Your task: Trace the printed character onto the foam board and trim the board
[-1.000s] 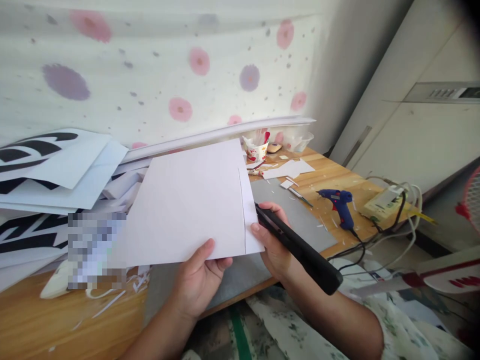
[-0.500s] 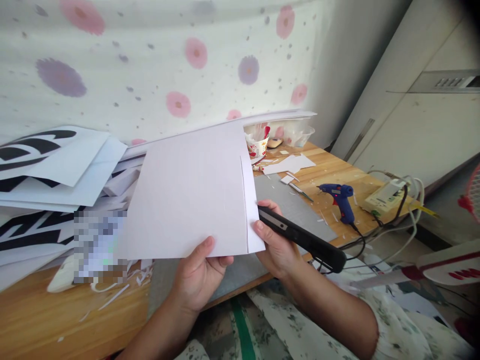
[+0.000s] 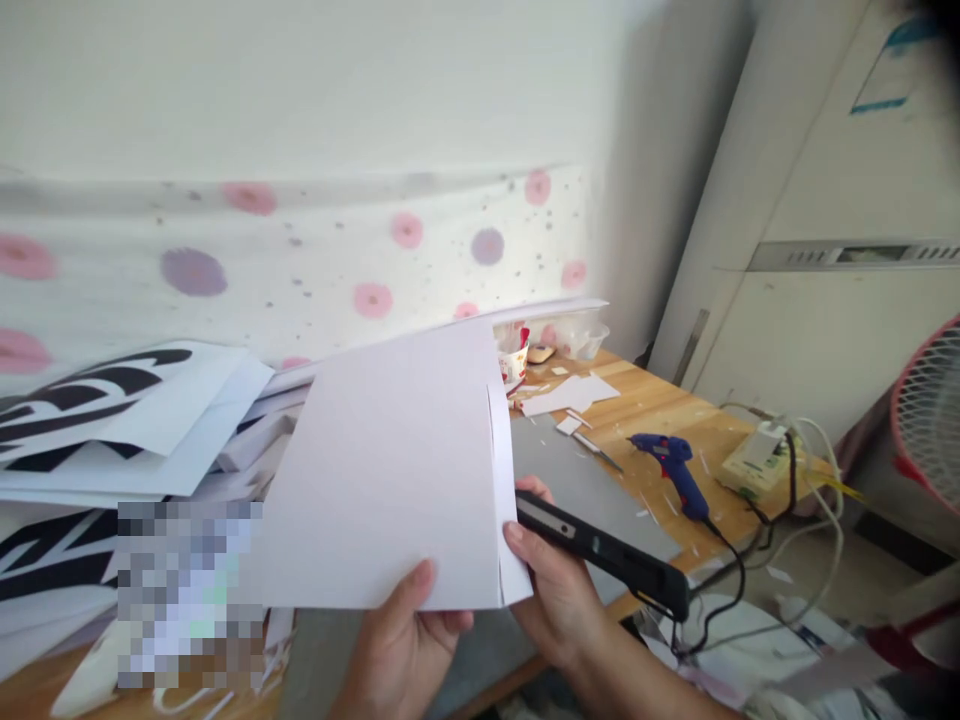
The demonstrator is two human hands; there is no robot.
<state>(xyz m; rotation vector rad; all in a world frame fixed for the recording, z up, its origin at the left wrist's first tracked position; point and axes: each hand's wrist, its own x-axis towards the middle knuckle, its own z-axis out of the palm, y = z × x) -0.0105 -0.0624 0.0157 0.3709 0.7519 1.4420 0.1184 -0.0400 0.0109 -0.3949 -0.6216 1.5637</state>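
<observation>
A large white sheet (image 3: pixel 397 470), stiff like card, is held up in front of me. My left hand (image 3: pixel 412 630) grips its bottom edge, thumb on the front and fingers behind. A narrow strip (image 3: pixel 505 500) bends along the sheet's right edge, with a thin gap beside it. My right hand (image 3: pixel 555 575) presses its thumb on this strip near the lower corner. The same hand also holds a black utility knife (image 3: pixel 600 545), whose handle points down to the right. Its front end is hidden behind the hand and sheet.
A blue glue gun (image 3: pixel 675 470) with a cord lies right, near a white power strip (image 3: pixel 761 460). A grey cutting mat (image 3: pixel 577 480), a craft knife (image 3: pixel 592 440) and paper scraps cover the table. Black-and-white printed sheets (image 3: pixel 127 420) pile up left. A red fan (image 3: pixel 934 410) stands far right.
My view has tilted upward, so the table, sheet and hands sit lower. The gap between strip and sheet looks slightly wider. Both hands keep their grips.
</observation>
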